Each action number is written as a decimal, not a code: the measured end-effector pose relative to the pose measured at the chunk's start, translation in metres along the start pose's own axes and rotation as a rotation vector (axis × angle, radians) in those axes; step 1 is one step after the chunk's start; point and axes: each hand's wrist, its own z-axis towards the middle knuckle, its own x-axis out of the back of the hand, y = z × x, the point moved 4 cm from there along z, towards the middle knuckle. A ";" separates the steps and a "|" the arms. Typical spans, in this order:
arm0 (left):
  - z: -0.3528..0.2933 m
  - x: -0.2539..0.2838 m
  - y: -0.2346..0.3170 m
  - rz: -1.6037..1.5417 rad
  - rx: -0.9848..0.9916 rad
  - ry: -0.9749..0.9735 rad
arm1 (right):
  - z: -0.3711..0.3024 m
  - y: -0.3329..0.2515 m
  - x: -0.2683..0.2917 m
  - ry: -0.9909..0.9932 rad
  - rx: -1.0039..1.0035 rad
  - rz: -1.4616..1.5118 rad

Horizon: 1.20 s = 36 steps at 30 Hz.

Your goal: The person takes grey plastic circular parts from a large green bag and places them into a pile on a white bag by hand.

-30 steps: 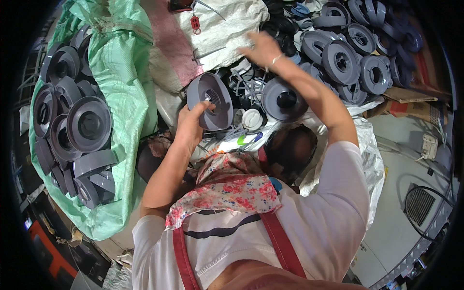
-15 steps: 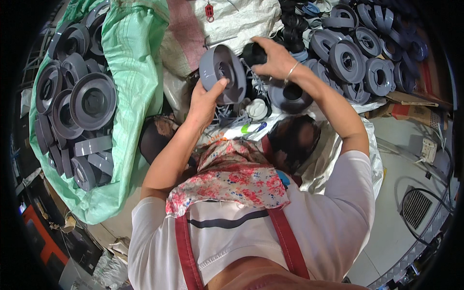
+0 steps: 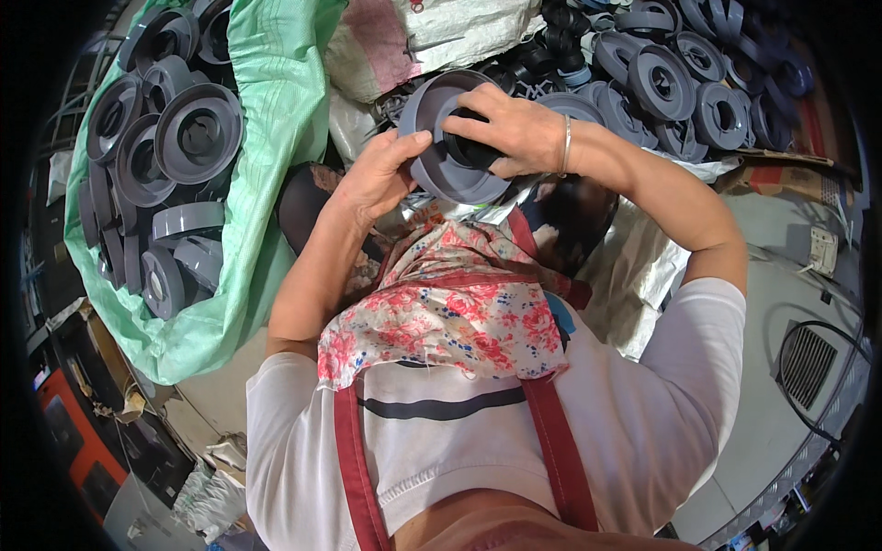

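My left hand (image 3: 377, 174) grips the left rim of a round grey plastic housing (image 3: 443, 179), its thumb on the edge. The housing is tilted, with its hollow side toward my right hand. Inside it, my right hand (image 3: 517, 129) is closed round a black ring (image 3: 470, 147), which sits at the middle of the housing. My fingers cover part of the ring, so I cannot tell whether it is seated. Both hands are above my lap, over the floral apron (image 3: 441, 321).
A green woven sack (image 3: 276, 119) at the left holds several grey housings (image 3: 197, 133). More grey housings (image 3: 661, 83) are piled at the far right. White sacking (image 3: 469, 32) lies at the back, beside black rings (image 3: 560, 46). A cable (image 3: 781, 367) loops near a floor vent (image 3: 807, 365).
My right hand has brought the black ring left and down into the grey housing. The left hand has turned the housing so its hollow faces me more. The whole view has shifted slightly.
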 end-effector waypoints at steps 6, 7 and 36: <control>-0.002 -0.012 -0.014 0.111 -0.324 0.084 | -0.006 0.014 -0.010 0.350 -0.621 0.706; -0.003 -0.013 -0.014 0.193 -0.375 0.106 | -0.005 0.016 -0.016 0.216 -0.913 1.169; 0.045 0.026 -0.016 -0.129 -0.116 0.502 | -0.024 0.052 -0.026 0.238 -0.287 0.244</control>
